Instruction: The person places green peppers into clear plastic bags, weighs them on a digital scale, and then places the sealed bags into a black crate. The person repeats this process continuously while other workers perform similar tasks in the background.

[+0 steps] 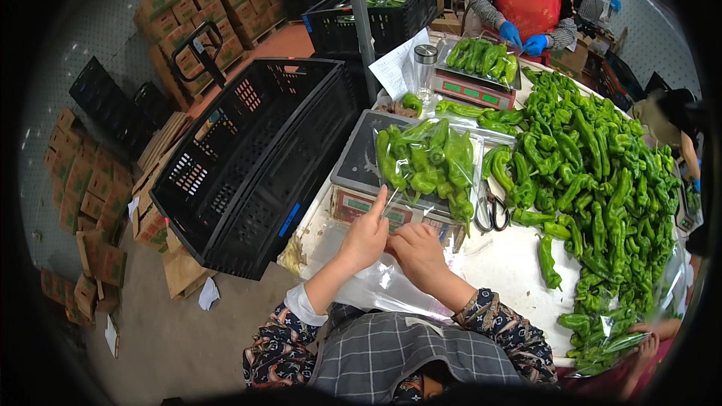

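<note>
The open end of a clear plastic bag (425, 165) is pinched between the fingers of the left hand (366, 237), its forefinger raised, and the right hand (418, 252), whose fingers are curled narrow on the film. Just beyond the fingertips the bag lies on a flat grey scale (361, 158), filled with glossy, wrinkled green peppers (421, 159). The slick film could probably slip from the pinch, and peppers could spill. Scissors (490, 212) lie right of the fingers, beside a heaped pepper pile (594, 173).

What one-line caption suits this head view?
Both hands, left hand and right hand, pinch a clear bag of green peppers on a scale.
</note>
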